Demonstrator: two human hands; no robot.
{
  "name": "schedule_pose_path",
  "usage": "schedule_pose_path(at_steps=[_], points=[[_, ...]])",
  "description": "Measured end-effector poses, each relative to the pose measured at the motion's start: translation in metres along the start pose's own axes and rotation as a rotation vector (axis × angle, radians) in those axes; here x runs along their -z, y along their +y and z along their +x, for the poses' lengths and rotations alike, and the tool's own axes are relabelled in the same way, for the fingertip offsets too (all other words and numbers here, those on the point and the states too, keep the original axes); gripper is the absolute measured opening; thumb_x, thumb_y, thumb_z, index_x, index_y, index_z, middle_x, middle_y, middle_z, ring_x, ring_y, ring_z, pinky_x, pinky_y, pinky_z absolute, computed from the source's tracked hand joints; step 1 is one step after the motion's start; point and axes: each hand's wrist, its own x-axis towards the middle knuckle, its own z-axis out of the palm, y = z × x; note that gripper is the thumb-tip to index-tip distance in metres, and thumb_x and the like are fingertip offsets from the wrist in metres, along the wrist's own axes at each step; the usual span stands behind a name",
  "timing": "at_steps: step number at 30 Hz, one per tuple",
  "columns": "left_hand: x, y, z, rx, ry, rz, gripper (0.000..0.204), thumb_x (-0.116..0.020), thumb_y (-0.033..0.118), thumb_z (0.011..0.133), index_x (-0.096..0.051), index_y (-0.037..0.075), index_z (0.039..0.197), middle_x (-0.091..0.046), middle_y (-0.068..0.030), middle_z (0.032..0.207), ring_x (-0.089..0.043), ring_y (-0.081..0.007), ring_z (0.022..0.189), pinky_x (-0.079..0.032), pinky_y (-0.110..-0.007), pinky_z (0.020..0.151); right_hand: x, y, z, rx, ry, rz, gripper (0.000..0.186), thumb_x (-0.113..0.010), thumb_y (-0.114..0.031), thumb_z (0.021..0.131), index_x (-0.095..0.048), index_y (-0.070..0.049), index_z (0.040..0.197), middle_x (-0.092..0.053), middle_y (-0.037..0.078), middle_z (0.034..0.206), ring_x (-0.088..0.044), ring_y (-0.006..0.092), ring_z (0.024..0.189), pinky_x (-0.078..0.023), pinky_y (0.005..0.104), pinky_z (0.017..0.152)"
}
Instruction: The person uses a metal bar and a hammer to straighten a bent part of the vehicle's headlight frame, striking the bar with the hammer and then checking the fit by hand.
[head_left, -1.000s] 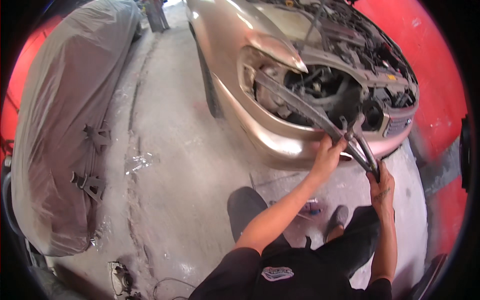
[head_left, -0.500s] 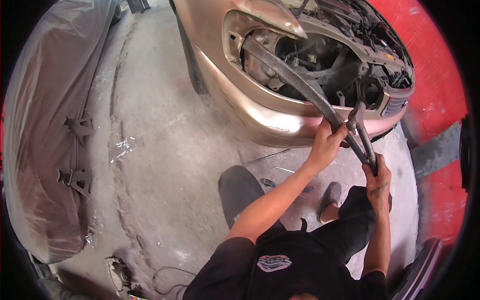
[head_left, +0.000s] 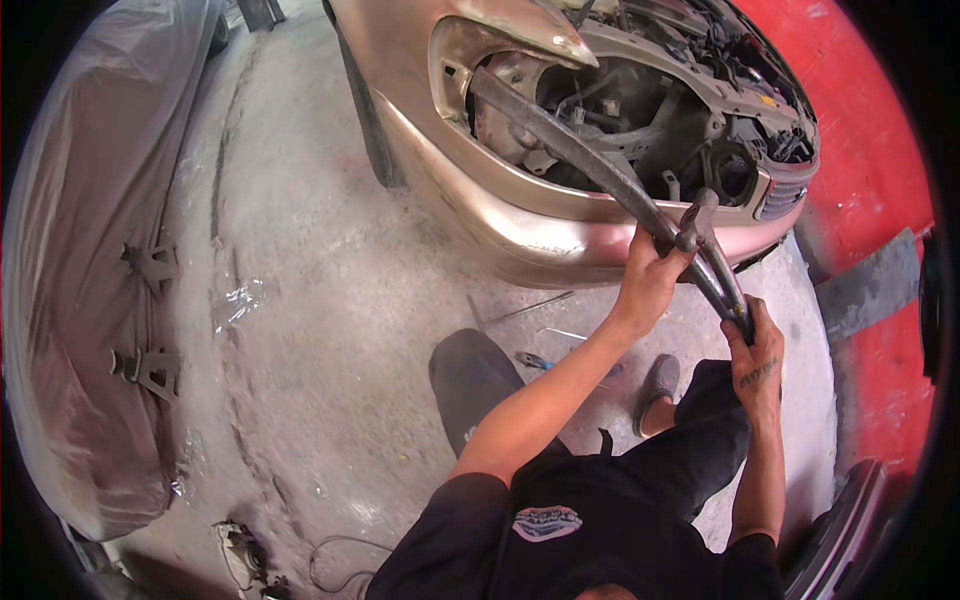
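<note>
One long dark bar runs from the headlight hole of the car down toward 5 o'clock. Looks stiff, heavy-ish, grimy; best held near its lower end. Left hand & right hand both closed round it.

bright daylight, soft shadows, fisheye-bent dark rim

Long dark curved bar, seemingly metal, slanting across headlight opening
</note>
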Motion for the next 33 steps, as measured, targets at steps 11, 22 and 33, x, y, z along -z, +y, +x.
schedule_pose_path(at_steps=[11, 22, 33], points=[[-0.004, -0.012, -0.02, -0.076, -0.011, 0.166, 0.019, -0.065, 0.007, 0.1, -0.051, 0.004, 0.114, -0.051, 0.0002, 0.091, -0.049, -0.0083, 0.079, -0.044, -0.026, 0.068, 0.001, 0.008, -0.021, -0.061, -0.017, 0.002, 0.033, -0.07, -0.005, 0.092, -0.061, 0.001, 0.123, -0.069, 0.025, 0.092, -0.069, 0.0437, 0.084, -0.052, 0.0456, 0.076], [-0.003, -0.02, -0.032, 0.061, -0.062, -0.047, 0.026, -0.064, 0.01, 0.105, -0.045, 0.002, 0.122, -0.062, -0.0065, 0.098, -0.068, -0.0141, 0.091, -0.058, -0.03, 0.074, -0.004, 0.02, -0.036, -0.122, 0.01, 0.051, 0.037, -0.074, -0.012, 0.089, -0.06, 0.0, 0.121, -0.064, 0.02, 0.081, -0.062, 0.0344, 0.074, -0.048, 0.0438, 0.072], [-0.001, -0.013, -0.027, 0.047, -0.044, -0.038, 0.026, -0.066, 0.009, 0.102, -0.048, 0.001, 0.119, -0.063, -0.0081, 0.101, -0.067, -0.0141, 0.088, -0.056, -0.029, 0.078, -0.007, 0.013, -0.033, -0.077, 0.043, 0.064, 0.034, -0.073, -0.008, 0.09, -0.062, 0.001, 0.121, -0.064, 0.017, 0.081, -0.058, 0.029, 0.071, -0.048, 0.0406, 0.071]])
